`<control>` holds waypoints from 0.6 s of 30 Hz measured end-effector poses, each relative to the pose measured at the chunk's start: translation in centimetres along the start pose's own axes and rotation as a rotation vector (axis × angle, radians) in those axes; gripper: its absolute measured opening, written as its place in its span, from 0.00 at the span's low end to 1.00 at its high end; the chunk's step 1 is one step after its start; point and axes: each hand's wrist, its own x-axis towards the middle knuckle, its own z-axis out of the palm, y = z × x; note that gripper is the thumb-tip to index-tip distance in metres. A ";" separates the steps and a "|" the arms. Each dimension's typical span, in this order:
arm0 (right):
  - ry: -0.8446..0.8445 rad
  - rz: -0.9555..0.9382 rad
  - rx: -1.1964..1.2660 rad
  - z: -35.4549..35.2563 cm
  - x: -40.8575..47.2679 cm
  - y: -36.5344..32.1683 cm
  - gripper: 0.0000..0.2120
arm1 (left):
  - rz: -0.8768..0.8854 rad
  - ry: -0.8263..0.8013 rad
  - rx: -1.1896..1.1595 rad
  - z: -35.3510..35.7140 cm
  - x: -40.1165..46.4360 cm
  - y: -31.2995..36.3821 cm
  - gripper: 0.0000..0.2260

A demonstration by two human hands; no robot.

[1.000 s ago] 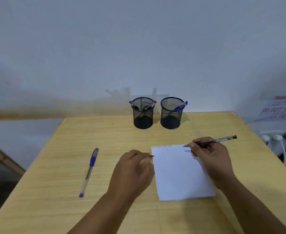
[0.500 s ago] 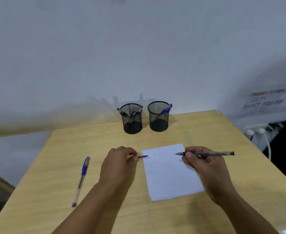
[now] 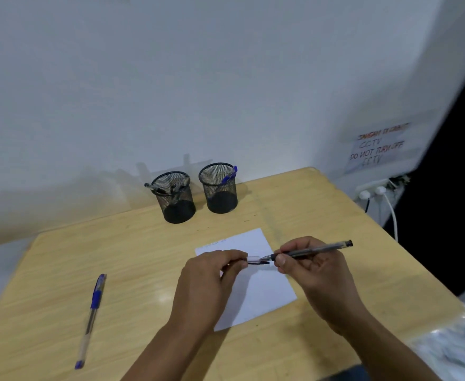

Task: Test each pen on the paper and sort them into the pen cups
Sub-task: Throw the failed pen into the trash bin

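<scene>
My right hand [image 3: 311, 273] grips a black pen [image 3: 316, 250] with its tip pointing left. My left hand [image 3: 209, 281] holds the pen cap [image 3: 257, 260] right at that tip, above the white paper [image 3: 256, 295]. Faint scribbles mark the paper's far edge. A blue pen [image 3: 92, 314] lies on the wooden table [image 3: 132, 259] to the left. Two black mesh cups stand at the back: the left cup [image 3: 175, 198] holds several dark pens, the right cup [image 3: 219, 189] holds one blue pen.
A wall runs behind the table. A taped paper notice [image 3: 379, 145] and a power strip with white plugs [image 3: 374, 191] sit at the right. Crinkled clear plastic [image 3: 451, 342] lies at the lower right corner.
My hands came together over the paper: the left hand carried the cap rightward to the pen tip, and the right hand lifted the pen off the sheet. The camera view shifted.
</scene>
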 end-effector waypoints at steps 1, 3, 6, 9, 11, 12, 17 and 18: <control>0.009 0.009 0.000 -0.2 -0.1 0.2 0.05 | 0.015 -0.006 -0.006 0.3 0.0 0.3 0.08; 0.025 0.025 -0.009 -0.6 -0.2 0.5 0.05 | 0.052 -0.020 -0.005 0.9 0.0 0.8 0.07; 0.069 0.038 -0.024 -1.2 -0.5 1.0 0.05 | 0.100 -0.029 -0.007 2.0 0.1 1.5 0.06; 0.140 0.040 0.021 -1.8 -1.0 1.7 0.05 | 0.109 -0.045 -0.037 3.1 0.4 2.3 0.07; 0.191 0.036 0.071 -1.9 -1.6 2.3 0.06 | 0.110 -0.057 -0.060 3.7 0.5 2.8 0.08; 0.214 0.029 0.095 -2.1 -2.0 2.4 0.06 | 0.128 -0.060 -0.063 3.9 0.6 3.1 0.09; 0.321 0.013 0.178 -4.1 -2.9 3.0 0.05 | 0.259 -0.098 -0.057 5.4 0.8 5.0 0.09; 0.325 0.008 0.184 -4.5 -3.0 3.0 0.05 | 0.266 -0.110 -0.066 5.7 0.8 5.4 0.08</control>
